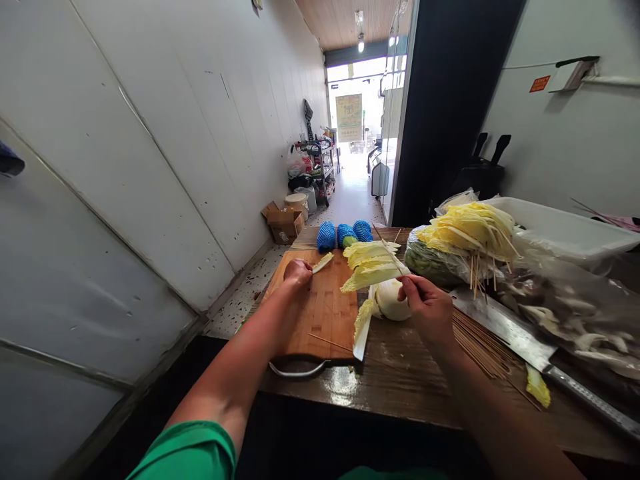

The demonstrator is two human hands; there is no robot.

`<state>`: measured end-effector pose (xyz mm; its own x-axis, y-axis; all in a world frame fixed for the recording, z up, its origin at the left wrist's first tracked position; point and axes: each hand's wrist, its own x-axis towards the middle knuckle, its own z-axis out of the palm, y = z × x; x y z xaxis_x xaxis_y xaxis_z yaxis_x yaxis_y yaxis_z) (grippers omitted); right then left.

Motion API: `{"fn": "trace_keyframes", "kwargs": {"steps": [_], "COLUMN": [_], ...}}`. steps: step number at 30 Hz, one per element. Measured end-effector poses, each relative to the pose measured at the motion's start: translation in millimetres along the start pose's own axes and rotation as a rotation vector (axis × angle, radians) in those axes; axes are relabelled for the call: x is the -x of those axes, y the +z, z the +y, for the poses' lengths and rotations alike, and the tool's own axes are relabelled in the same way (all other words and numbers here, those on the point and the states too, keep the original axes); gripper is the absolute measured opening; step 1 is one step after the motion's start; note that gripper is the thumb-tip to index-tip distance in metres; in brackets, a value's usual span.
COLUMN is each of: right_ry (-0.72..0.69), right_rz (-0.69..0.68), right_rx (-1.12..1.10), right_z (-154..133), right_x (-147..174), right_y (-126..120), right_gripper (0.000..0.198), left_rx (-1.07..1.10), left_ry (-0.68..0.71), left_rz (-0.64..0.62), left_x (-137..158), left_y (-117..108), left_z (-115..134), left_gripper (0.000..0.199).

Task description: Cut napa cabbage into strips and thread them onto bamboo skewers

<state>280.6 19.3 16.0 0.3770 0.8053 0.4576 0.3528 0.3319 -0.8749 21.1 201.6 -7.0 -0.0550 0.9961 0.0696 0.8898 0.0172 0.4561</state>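
Observation:
My left hand [299,270] is closed on the end of a small napa cabbage leaf strip [323,263] over the far left of the wooden cutting board [330,310]. To the right, my right hand [425,300] pinches skewered cabbage leaves [373,263], several pale yellow pieces stacked on a thin bamboo skewer [383,240]. Beneath them sits a cut head of napa cabbage [390,300], partly hidden by the leaves and my hand. One loose cabbage leaf [363,327] lies across the board's right edge, and a single bamboo stick [327,341] rests near the front.
Blue foam-netted produce [327,236] stands behind the board. At right are a pile of finished cabbage skewers [467,230], a cleaver [520,337], loose bamboo skewers [483,343], bagged mushrooms [575,313] and a white tub [565,230]. A wall [165,133] runs along the left.

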Motion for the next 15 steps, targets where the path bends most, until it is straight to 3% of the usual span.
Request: {"fn": "trace_keyframes", "kwargs": {"steps": [2, 7, 12, 15], "right_ry": [-0.015, -0.025, 0.041, 0.042], "right_rz": [-0.005, -0.058, -0.197, -0.196], "right_rx": [0.021, 0.029, -0.069, -0.089], "right_z": [-0.7, -0.5, 5.1, 5.5], "right_x": [0.8, 2.4, 0.7, 0.2], "right_y": [0.2, 3.5, 7.6, 6.2], "right_gripper": [0.031, 0.032, 0.035, 0.034], "left_rx": [-0.006, -0.024, -0.062, -0.103], "left_ry": [0.019, 0.065, 0.069, 0.087], "left_rz": [-0.006, 0.045, -0.007, -0.018], "left_x": [2.4, 8.0, 4.8, 5.0], "left_y": [0.2, 1.9, 1.7, -2.3], "left_z": [1.9, 1.6, 4.1, 11.2], "left_gripper": [0.014, 0.033, 0.019, 0.016]}}
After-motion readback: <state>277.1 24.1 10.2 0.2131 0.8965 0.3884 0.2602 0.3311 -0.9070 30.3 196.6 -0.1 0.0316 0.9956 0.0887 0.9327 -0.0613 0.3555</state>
